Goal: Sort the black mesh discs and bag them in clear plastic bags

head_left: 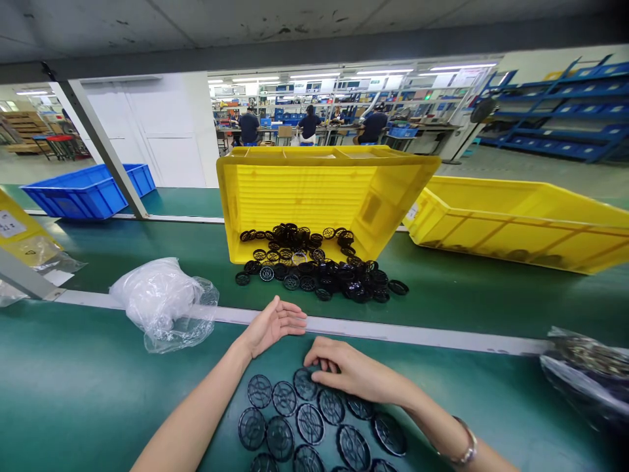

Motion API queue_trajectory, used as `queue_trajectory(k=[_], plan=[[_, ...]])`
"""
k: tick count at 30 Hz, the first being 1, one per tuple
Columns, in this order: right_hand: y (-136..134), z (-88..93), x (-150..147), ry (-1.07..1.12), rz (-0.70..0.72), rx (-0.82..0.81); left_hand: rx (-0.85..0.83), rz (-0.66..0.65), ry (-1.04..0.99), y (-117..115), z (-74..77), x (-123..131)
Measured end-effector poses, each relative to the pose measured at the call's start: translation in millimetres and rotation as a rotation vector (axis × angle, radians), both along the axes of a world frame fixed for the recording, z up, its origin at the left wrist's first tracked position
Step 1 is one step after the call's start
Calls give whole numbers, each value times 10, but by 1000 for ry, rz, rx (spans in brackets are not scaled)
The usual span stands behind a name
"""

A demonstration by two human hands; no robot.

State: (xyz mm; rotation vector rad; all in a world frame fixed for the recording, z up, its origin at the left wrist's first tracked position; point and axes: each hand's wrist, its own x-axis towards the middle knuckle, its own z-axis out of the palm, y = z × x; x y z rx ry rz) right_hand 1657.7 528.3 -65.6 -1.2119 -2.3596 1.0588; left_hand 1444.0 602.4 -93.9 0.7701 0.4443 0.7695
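Observation:
My left hand (278,324) is open above the white strip, its fingers stretched out to the right and holding nothing. My right hand (346,368) is curled, with thumb and forefinger at the rim of a black spoked plastic disc (304,385) on the green table. More such discs lie flat and spread out below my hands, among them a spoked disc (310,423) near the middle. Beyond my hands, a heap of black discs (339,278) spills from a tipped yellow bin (304,196). Its open side faces me.
A clear bag with white contents (160,295) lies at the left. Another yellow bin (521,219) stands at the right, with a plastic bag (587,370) nearer me. A blue crate (91,190) sits behind a metal post (101,147). A shelf (314,29) hangs overhead. People sit farther back.

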Motion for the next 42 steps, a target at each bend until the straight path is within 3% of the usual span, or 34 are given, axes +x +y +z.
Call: queue_trajectory(k=[2, 7, 11, 14, 18, 20, 26, 33, 36, 39, 42], plan=[[73, 31, 10, -5, 7, 54, 4, -6, 4, 1, -1, 1], [673, -140, 192, -153, -438, 500, -2, -8, 1, 22, -39, 0], [953, -294, 281, -212, -498, 589, 1, -11, 0, 39, -64, -6], [894, -287, 300, -37, -556, 459, 2, -21, -8, 37, -61, -11], [658, -174, 309, 253, -435, -81, -1, -23, -18, 29, -48, -13], [528, -112, 292, 268, -375, -200, -5, -21, -18, 28, -47, -12], [255, -10, 199, 199, -289, -248, -5, -19, -12, 28, -51, -8], [270, -16, 262, 128, -280, -263, 1, -22, -7, 29, -35, -13], [262, -71, 286, 52, -313, -186, 33, -23, 19, 27, -51, -7], [175, -111, 282, 2, -319, -49, 143, -56, 65, -4, -45, -11], [3, -49, 253, -56, -194, -45, 393, -243, 143, -69, 23, -35]])
